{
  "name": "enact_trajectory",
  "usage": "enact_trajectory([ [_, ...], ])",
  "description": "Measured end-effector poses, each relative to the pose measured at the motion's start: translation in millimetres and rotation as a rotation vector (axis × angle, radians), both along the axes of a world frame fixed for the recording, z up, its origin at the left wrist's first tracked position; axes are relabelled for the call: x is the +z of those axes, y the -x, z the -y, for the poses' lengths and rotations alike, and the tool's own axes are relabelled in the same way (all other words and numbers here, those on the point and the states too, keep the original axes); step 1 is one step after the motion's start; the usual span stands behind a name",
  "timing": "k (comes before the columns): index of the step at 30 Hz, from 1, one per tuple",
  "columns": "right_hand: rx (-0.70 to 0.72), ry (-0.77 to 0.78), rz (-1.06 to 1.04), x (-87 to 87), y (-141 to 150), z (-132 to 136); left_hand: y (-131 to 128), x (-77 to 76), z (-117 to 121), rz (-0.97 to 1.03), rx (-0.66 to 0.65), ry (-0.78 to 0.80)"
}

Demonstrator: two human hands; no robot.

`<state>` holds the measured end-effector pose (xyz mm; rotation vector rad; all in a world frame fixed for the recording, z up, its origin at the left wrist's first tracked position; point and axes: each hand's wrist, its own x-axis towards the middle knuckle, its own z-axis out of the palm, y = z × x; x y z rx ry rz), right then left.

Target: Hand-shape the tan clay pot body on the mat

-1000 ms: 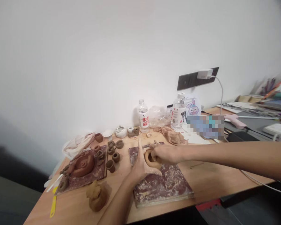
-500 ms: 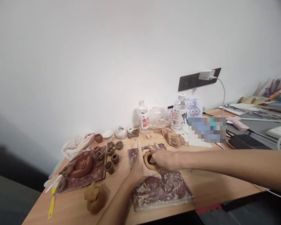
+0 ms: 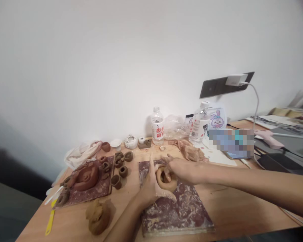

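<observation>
Clay pot (image 3: 166,187): from my remote head view, I have it between both hands, on the smeared maroon board (image 3: 179,215).
Left hand (image 3: 153,188): thumb and fingers wide apart, cupped around the pot's left side.
Right hand (image 3: 181,170): dipping into the opening; whether it pinches the wall, I cannot tell.
Left of the grip: small clay cup (image 3: 116,182).
Beyond the grip: labelled plastic bottle (image 3: 157,129).
</observation>
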<state>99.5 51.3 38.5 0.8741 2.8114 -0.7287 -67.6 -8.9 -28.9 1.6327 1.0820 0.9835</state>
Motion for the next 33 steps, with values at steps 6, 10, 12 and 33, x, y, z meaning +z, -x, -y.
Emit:
enact_trajectory([
  [6,0.282,-0.205,-0.112,1.9,-11.8,-8.6,-1.5,3.1,-0.2,0.032,-0.014,0.005],
  [10,0.297,-0.285,-0.117,-2.9,-16.9,-9.4,-2.9,7.9,0.8,-0.002,0.011,0.040],
  [12,0.279,-0.274,-0.162,-3.4,-18.6,-10.4,-2.5,7.0,0.7,0.007,0.013,0.058],
  [33,0.285,-0.323,-0.170,-1.4,-25.7,-12.5,-3.6,7.4,2.1,0.009,0.024,-0.028],
])
